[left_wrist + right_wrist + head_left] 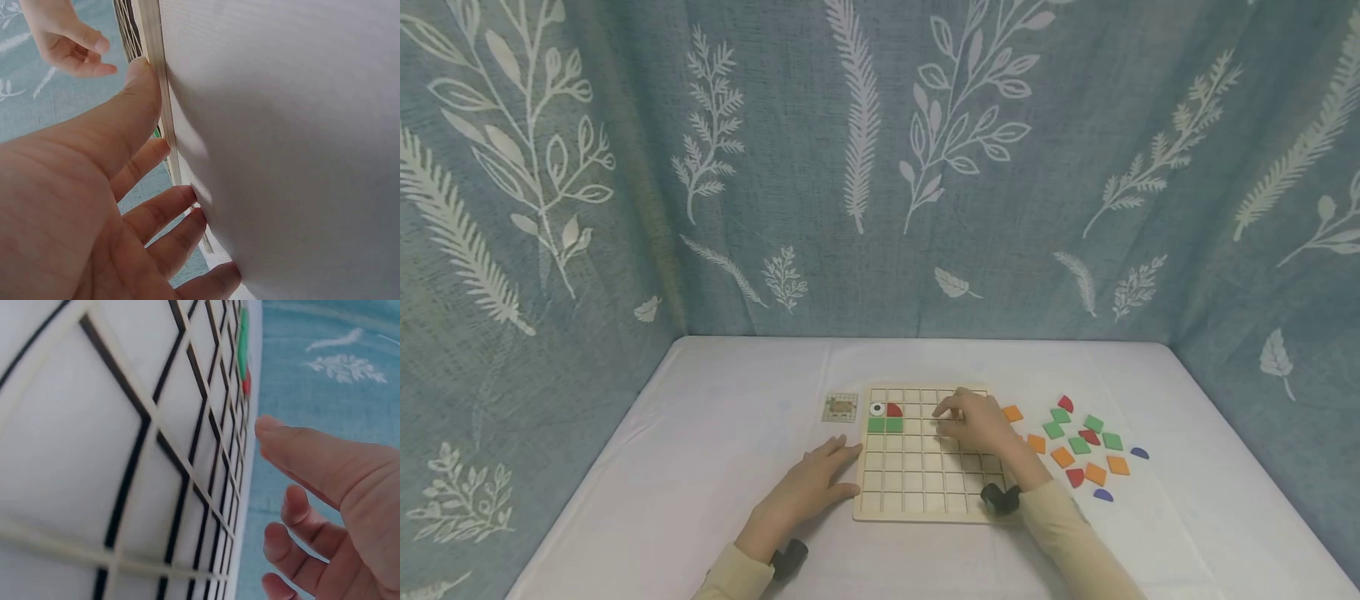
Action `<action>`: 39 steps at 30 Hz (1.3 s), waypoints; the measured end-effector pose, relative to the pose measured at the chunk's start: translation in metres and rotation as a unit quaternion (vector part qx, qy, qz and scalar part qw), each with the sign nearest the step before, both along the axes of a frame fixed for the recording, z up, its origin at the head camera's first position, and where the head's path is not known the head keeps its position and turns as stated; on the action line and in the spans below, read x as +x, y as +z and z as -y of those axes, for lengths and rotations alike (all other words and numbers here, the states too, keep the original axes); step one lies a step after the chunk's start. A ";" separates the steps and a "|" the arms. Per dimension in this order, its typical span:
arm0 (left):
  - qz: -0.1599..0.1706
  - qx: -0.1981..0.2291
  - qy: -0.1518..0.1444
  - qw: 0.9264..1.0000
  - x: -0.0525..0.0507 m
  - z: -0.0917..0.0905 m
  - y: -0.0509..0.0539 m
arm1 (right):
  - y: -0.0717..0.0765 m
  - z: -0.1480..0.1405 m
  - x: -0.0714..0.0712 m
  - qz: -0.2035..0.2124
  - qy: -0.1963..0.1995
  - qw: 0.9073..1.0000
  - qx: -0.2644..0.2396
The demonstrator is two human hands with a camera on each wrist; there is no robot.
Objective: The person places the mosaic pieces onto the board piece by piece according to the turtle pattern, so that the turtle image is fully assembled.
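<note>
From my end, the work looks barely begun. Four pieces sit in the grid board, toward its far left corner: a white disc with a black dot beside a red quarter-round, and two green squares in the row just nearer. The other cells I can make out are bare. Right of the board, orange squares, more green squares, red quarter-rounds and blue half-rounds lie loose on the worktop, so I judge most remains to be placed. Left of the board lies a small printed card, too small to read.

The board itself is pale, flat and square-celled, with thin raised dividers. Over its right half hangs my right hand, its grip half open, fingers loosely bent, nothing visible in it. My left hand touches the board's left edge, its grip spread and grasping nothing.
</note>
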State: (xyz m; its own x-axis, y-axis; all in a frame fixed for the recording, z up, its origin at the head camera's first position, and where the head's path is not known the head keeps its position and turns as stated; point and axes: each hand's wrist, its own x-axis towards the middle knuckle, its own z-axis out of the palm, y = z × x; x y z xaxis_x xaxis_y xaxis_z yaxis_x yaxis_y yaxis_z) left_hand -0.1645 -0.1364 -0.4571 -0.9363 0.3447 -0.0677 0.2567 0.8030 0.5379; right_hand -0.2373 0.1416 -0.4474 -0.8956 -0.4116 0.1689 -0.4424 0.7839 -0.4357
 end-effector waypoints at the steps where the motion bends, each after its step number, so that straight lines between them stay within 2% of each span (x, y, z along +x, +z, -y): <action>1: 0.001 0.000 0.001 1.000 0.000 0.000 0.000 | 0.001 -0.003 0.000 0.000 0.000 1.000 -0.003; 10: 0.001 0.004 -0.003 1.000 0.000 0.000 0.001 | 0.011 -0.025 0.006 0.007 -0.011 1.000 -0.018; 16: 0.000 0.002 0.000 1.000 0.000 0.000 0.000 | 0.011 -0.042 0.007 -0.008 -0.014 1.000 -0.008; 23: 0.001 0.010 -0.001 1.000 0.001 0.000 0.002 | 0.014 -0.061 0.011 -0.011 -0.021 0.999 -0.023; 29: 0.001 0.007 -0.001 1.000 0.002 0.000 0.002 | 0.015 -0.081 0.013 0.014 -0.056 0.998 -0.027; 35: 0.001 0.010 -0.002 1.000 0.002 -0.001 0.004 | 0.016 -0.100 0.013 0.013 -0.080 0.997 -0.007; 39: 0.004 0.010 0.000 1.000 0.002 0.000 0.003 | 0.016 -0.111 0.016 0.019 -0.095 0.995 -0.011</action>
State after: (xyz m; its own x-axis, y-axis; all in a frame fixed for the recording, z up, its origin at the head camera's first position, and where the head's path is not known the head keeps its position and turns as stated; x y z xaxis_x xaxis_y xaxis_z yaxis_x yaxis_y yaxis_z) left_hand -0.1627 -0.1360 -0.4546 -0.9354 0.3466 -0.0694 0.2524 0.7924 0.5554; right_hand -0.2213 0.2522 -0.4317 -0.9630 -0.2306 0.1397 -0.2695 0.8420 -0.4674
